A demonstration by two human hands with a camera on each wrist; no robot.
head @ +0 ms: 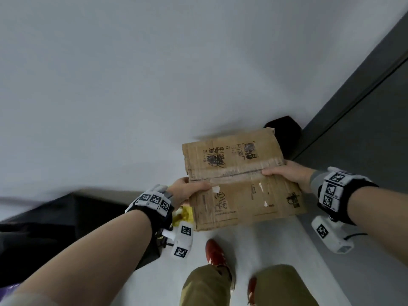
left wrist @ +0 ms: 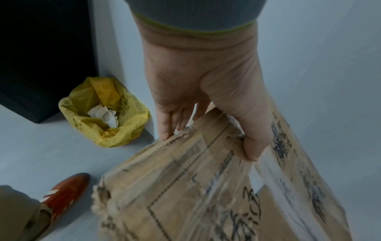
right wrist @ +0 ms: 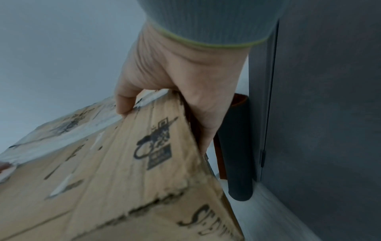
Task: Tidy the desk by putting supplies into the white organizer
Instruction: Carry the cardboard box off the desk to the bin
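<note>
A worn brown cardboard box (head: 240, 180) with black print and clear tape is held in the air between both hands, above the floor. My left hand (head: 187, 187) grips its left edge, thumb on top (left wrist: 253, 146) and fingers (left wrist: 167, 128) underneath. My right hand (head: 284, 173) grips the right edge, thumb on the top face (right wrist: 123, 104), fingers down the side. The box (right wrist: 123, 163) tilts toward me. No white organizer or desk supplies show in any view.
A yellow bag (left wrist: 103, 112) with white crumpled paper stands on the pale floor by a black cabinet (left wrist: 41, 57). A dark cylinder (right wrist: 237, 154) leans by the grey door (right wrist: 329, 114). My red shoes (head: 215, 253) stand under the box. White wall ahead.
</note>
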